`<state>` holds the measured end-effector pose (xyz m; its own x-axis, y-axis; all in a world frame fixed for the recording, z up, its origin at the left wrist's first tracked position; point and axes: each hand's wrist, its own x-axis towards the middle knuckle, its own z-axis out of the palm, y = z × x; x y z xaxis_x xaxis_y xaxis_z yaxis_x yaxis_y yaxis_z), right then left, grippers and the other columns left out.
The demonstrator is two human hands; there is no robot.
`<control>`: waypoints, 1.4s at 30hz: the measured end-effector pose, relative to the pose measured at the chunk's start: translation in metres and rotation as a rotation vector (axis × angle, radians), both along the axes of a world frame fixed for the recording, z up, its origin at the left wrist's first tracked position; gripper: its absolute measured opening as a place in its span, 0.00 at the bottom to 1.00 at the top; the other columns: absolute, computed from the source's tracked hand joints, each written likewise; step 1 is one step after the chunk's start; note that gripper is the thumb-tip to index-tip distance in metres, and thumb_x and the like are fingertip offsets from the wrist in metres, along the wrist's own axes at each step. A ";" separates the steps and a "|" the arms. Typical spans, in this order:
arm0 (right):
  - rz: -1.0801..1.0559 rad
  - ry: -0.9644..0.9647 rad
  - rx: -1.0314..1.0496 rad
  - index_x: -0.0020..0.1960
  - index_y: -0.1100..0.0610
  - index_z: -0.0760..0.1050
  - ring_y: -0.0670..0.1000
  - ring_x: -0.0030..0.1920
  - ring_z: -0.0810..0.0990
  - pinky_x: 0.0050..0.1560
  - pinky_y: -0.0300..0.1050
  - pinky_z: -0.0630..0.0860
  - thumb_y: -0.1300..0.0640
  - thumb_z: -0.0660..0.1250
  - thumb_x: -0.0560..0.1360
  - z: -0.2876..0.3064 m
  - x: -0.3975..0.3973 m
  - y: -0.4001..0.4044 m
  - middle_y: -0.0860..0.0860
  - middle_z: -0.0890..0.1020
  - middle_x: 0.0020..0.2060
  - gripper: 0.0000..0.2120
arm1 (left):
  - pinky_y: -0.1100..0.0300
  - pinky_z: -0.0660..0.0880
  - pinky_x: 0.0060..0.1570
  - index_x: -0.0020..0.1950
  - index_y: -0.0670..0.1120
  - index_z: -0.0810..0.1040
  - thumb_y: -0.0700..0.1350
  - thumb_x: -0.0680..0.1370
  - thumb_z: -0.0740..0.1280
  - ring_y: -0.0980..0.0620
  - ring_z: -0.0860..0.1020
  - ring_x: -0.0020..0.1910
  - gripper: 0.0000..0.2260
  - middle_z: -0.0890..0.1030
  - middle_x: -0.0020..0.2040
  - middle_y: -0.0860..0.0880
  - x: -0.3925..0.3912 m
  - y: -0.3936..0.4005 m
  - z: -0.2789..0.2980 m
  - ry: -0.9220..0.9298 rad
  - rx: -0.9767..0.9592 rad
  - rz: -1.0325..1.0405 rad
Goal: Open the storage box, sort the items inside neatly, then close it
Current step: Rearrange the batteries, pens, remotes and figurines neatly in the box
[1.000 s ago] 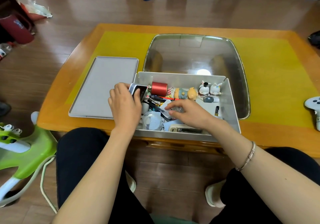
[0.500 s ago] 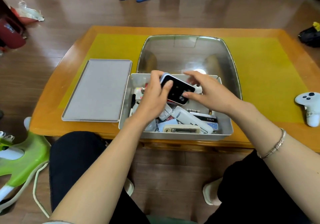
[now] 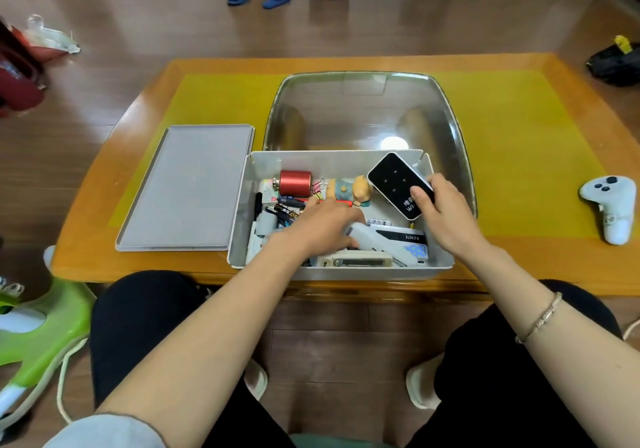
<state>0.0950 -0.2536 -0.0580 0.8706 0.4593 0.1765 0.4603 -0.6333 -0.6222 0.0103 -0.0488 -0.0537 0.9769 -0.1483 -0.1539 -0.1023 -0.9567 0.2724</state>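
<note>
Storage box (image 3: 341, 271) sorting is underway: black device (image 3: 400, 184) is pinched by right hand (image 3: 446, 215); left hand (image 3: 325, 226), fingers spread, rests among clutter; placement is needed next.

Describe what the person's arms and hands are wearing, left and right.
The left hand is bare, with no ring or watch showing, and the forearm is uncovered up to a pale grey-blue sleeve pushed up near the elbow. The right hand is bare too; its wrist carries a thin metallic bracelet. No sleeve shows on the right arm in view.
</note>
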 end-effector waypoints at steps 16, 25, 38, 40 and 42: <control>-0.092 -0.032 0.252 0.50 0.55 0.66 0.53 0.42 0.73 0.37 0.41 0.60 0.52 0.56 0.81 -0.009 -0.006 0.002 0.52 0.76 0.42 0.06 | 0.63 0.63 0.43 0.61 0.38 0.68 0.38 0.80 0.61 0.42 0.74 0.54 0.10 0.73 0.58 0.40 -0.054 0.040 0.014 -0.581 -0.318 0.875; -0.230 -0.047 0.409 0.54 0.62 0.68 0.52 0.46 0.74 0.44 0.45 0.68 0.52 0.55 0.80 -0.011 -0.003 0.000 0.53 0.75 0.46 0.13 | 0.47 0.63 0.63 0.62 0.43 0.72 0.42 0.75 0.68 0.41 0.62 0.70 0.15 0.65 0.71 0.42 -0.048 0.022 0.017 -0.417 0.098 0.829; -0.240 -0.069 0.329 0.55 0.61 0.68 0.51 0.47 0.71 0.46 0.43 0.66 0.53 0.55 0.81 -0.012 -0.003 0.001 0.51 0.73 0.46 0.12 | 0.48 0.69 0.58 0.70 0.47 0.68 0.54 0.73 0.72 0.42 0.68 0.64 0.29 0.71 0.64 0.43 0.049 -0.050 -0.024 0.134 0.087 -0.008; -0.240 -0.071 0.316 0.55 0.61 0.68 0.50 0.47 0.70 0.46 0.41 0.65 0.53 0.55 0.82 -0.012 -0.002 0.001 0.51 0.73 0.46 0.11 | 0.48 0.68 0.57 0.69 0.47 0.68 0.55 0.73 0.72 0.41 0.68 0.63 0.29 0.71 0.63 0.43 0.052 -0.052 -0.025 0.141 0.123 -0.011; -0.239 -0.072 0.302 0.55 0.61 0.69 0.50 0.47 0.70 0.43 0.37 0.62 0.53 0.55 0.82 -0.013 -0.002 0.001 0.52 0.73 0.46 0.11 | 0.50 0.68 0.53 0.67 0.47 0.69 0.53 0.74 0.71 0.41 0.71 0.60 0.25 0.72 0.61 0.42 0.052 -0.054 -0.026 0.160 0.105 -0.019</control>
